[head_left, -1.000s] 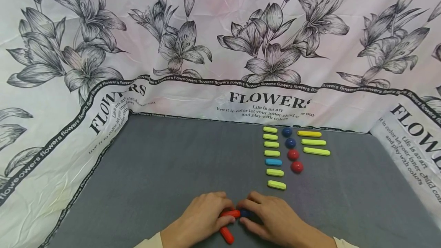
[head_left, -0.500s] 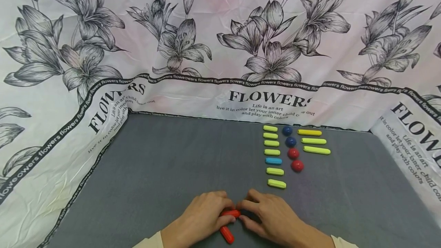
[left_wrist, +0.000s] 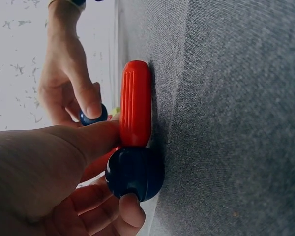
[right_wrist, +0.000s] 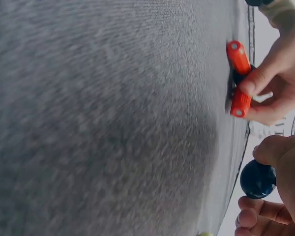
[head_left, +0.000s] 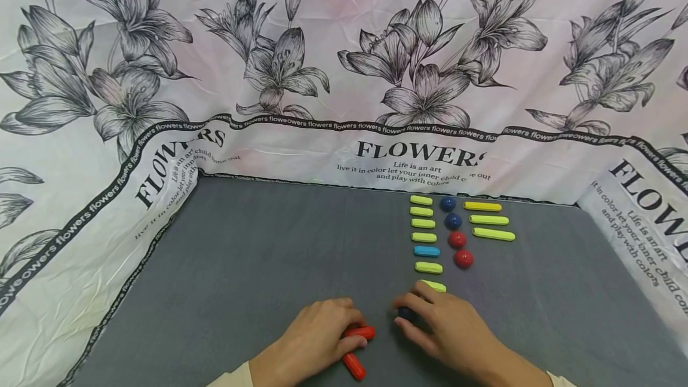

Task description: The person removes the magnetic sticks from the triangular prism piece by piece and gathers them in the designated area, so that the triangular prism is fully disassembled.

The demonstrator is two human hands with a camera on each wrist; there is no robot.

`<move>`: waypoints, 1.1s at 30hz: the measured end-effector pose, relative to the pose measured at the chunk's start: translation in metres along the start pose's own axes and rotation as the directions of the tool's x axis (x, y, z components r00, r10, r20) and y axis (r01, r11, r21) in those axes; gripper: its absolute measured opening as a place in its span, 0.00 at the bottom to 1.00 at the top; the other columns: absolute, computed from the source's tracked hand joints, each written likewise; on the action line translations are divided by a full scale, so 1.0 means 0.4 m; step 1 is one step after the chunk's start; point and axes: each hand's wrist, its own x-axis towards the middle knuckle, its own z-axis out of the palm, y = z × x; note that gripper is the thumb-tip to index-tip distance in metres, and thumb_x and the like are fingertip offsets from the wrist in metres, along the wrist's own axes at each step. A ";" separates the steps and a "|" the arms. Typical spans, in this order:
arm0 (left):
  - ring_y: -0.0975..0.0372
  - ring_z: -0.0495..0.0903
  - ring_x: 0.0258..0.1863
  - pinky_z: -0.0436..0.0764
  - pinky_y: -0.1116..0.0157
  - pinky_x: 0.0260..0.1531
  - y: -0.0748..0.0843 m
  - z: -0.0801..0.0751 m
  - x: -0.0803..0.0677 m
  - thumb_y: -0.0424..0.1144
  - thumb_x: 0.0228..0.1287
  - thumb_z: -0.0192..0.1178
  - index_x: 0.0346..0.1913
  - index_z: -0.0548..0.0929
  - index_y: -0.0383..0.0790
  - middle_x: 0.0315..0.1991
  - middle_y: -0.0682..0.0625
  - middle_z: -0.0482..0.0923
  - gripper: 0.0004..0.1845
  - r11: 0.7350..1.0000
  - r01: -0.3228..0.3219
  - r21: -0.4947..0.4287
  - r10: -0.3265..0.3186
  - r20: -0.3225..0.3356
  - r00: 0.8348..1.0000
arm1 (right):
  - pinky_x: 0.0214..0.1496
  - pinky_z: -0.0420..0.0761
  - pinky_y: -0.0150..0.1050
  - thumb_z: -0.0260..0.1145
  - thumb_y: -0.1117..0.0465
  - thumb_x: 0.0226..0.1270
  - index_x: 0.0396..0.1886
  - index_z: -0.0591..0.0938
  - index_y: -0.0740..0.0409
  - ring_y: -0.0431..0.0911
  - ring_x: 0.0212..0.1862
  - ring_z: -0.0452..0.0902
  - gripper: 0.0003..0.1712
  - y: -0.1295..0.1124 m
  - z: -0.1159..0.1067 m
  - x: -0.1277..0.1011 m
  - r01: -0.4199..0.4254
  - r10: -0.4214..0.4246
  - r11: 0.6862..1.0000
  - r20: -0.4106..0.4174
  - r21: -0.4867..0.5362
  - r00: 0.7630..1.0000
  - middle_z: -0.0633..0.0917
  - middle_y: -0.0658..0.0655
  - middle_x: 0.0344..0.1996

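My left hand [head_left: 317,336] pinches a red ribbed rod [head_left: 365,332] between thumb and fingers. In the left wrist view a red rod [left_wrist: 135,103] touches a dark blue ball [left_wrist: 132,173], with the fingers around that ball. The second red rod [head_left: 354,366] angles toward the front; the right wrist view shows both rods meeting near the left thumb. To the right, my right hand [head_left: 457,330] holds another dark blue ball [right_wrist: 257,180] between thumb and fingers, apart from the red rods. Its fingers partly cover the nearest yellow-green short rod [head_left: 434,286].
Several yellow-green short rods [head_left: 429,267] and one light blue rod [head_left: 426,251] form a column beyond the right hand. Beside them stand blue balls [head_left: 453,221], red balls [head_left: 463,259] and longer yellow rods [head_left: 494,234]. Flower-printed cloth [head_left: 301,154] borders the grey table [head_left: 269,243].
My right hand has moved right and slightly away from me with the blue ball, off the end of the red rod. The left hand stays in place with the red rods.
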 end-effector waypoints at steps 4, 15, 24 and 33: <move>0.74 0.70 0.25 0.74 0.71 0.27 0.001 0.000 0.002 0.50 0.69 0.72 0.41 0.90 0.55 0.31 0.64 0.74 0.05 1.000 0.006 -0.010 -0.006 0.015 1.000 | 0.27 0.72 0.31 0.78 0.47 0.66 0.49 0.87 0.36 0.28 0.28 0.67 0.14 0.019 -0.013 -0.014 -0.045 0.044 0.999 -0.026 -0.021 0.999 0.74 0.35 0.39; 0.74 0.70 0.26 0.75 0.72 0.28 0.002 0.002 0.000 0.49 0.69 0.72 0.41 0.90 0.56 0.31 0.66 0.74 0.04 0.999 0.003 -0.032 -0.003 0.008 1.000 | 0.25 0.67 0.31 0.83 0.49 0.61 0.54 0.80 0.41 0.31 0.27 0.66 0.26 0.084 -0.079 -0.048 -0.290 0.289 0.957 -0.065 -0.016 0.955 0.78 0.38 0.37; 0.76 0.72 0.28 0.76 0.73 0.31 0.000 0.002 0.003 0.49 0.69 0.72 0.42 0.90 0.57 0.33 0.67 0.76 0.04 0.998 -0.010 -0.059 0.010 0.002 1.000 | 0.23 0.65 0.31 0.84 0.54 0.59 0.55 0.79 0.49 0.33 0.27 0.63 0.28 0.152 -0.094 -0.085 -0.336 0.328 0.941 -0.134 -0.043 0.935 0.76 0.46 0.33; 0.76 0.72 0.28 0.76 0.73 0.32 0.004 0.004 0.009 0.48 0.69 0.73 0.42 0.90 0.55 0.34 0.67 0.77 0.04 0.998 -0.027 -0.053 0.026 -0.018 0.999 | 0.25 0.65 0.32 0.83 0.54 0.60 0.55 0.79 0.51 0.34 0.28 0.65 0.28 0.195 -0.089 -0.108 -0.369 0.357 0.927 -0.141 -0.070 0.923 0.81 0.48 0.38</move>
